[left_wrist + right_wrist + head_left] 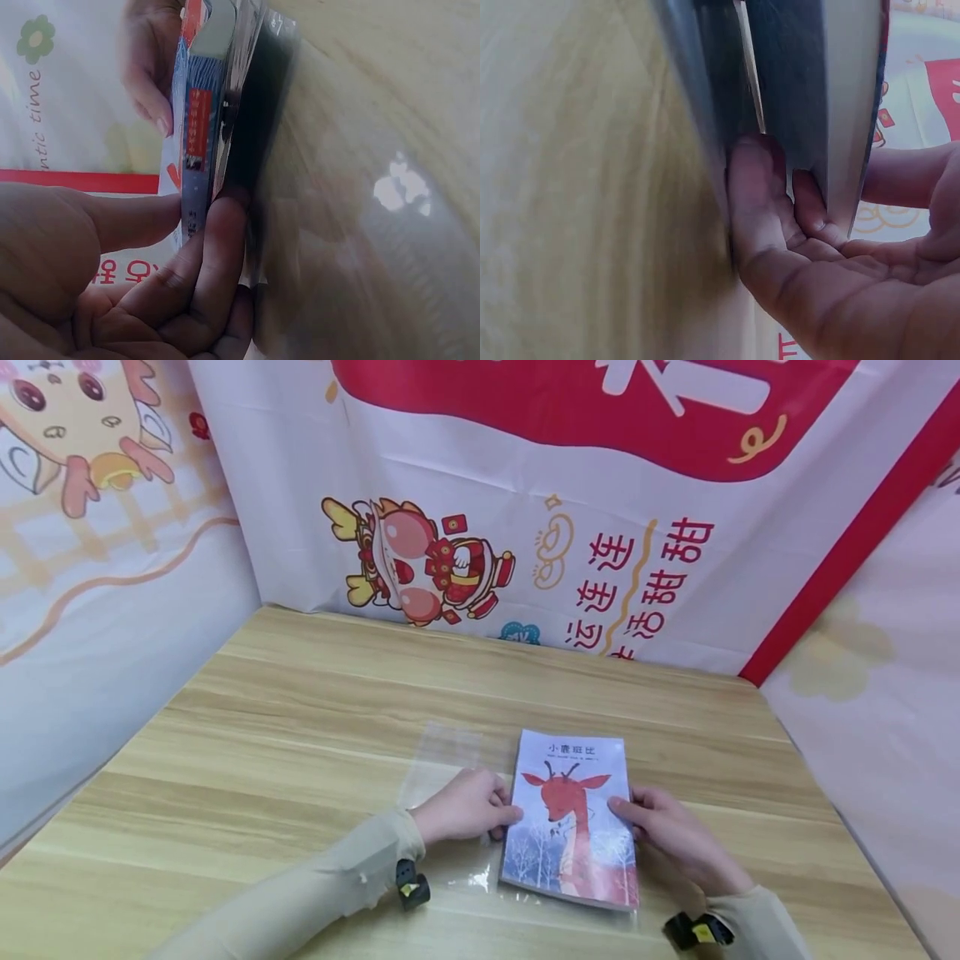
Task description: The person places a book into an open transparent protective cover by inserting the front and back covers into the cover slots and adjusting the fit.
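Note:
A book with a red deer on its pale blue cover is held slightly tilted above the table. The left hand grips its left edge, thumb on the cover and fingers beneath; in the left wrist view this hand pinches the blue spine. On the opposite edge the right hand holds it, thumb on top. The right wrist view has this hand's fingers under the book, by its page edges. A clear plastic sleeve lies under and left of the book.
The wood-grain table is bordered at the back by a printed cloth with red patterns and characters. More printed cloth hangs at the left and right sides. A dark wrist device sits on each forearm.

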